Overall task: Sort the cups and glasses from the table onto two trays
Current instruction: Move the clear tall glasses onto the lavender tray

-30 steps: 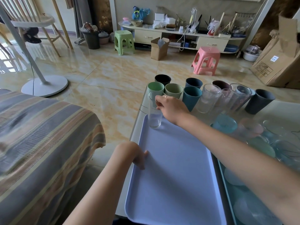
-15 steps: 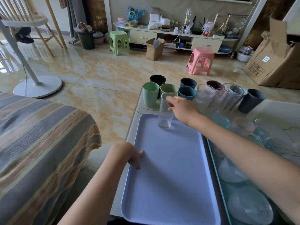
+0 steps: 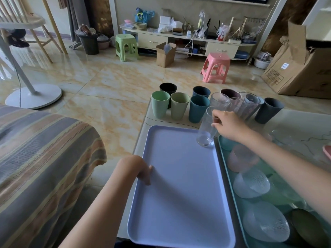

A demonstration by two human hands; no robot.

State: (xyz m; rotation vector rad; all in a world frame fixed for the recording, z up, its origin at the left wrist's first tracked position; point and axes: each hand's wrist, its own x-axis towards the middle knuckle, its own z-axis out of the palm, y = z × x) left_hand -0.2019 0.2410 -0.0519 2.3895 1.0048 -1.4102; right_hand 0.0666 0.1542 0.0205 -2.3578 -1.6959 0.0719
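Note:
A lavender tray [image 3: 180, 190] lies on the table in front of me. My right hand [image 3: 227, 125] grips the rim of a tall clear glass [image 3: 206, 130], which stands tilted at the tray's far right corner. My left hand [image 3: 141, 170] holds the tray's left edge, thumb on the rim. Beyond the tray stand coloured plastic cups: light green [image 3: 160, 106], pale green [image 3: 179, 108], teal [image 3: 198, 110], black [image 3: 168, 89], dark blue [image 3: 201, 91] and grey-blue [image 3: 268, 112]. Several clear glasses [image 3: 238, 104] cluster between them. A teal tray [image 3: 232, 187] on the right carries overturned glassware.
A striped cloth-covered seat [image 3: 41, 158] lies to the left of the table. On the floor beyond are a fan base [image 3: 34, 95], a green stool [image 3: 126, 47], a pink stool [image 3: 215, 69] and cardboard boxes [image 3: 300, 68]. Glass bowls [image 3: 284, 139] sit on the table at right.
My right hand has carried the clear glass from the tray's far left corner across to its far right corner. My left hand stays on the tray's left edge.

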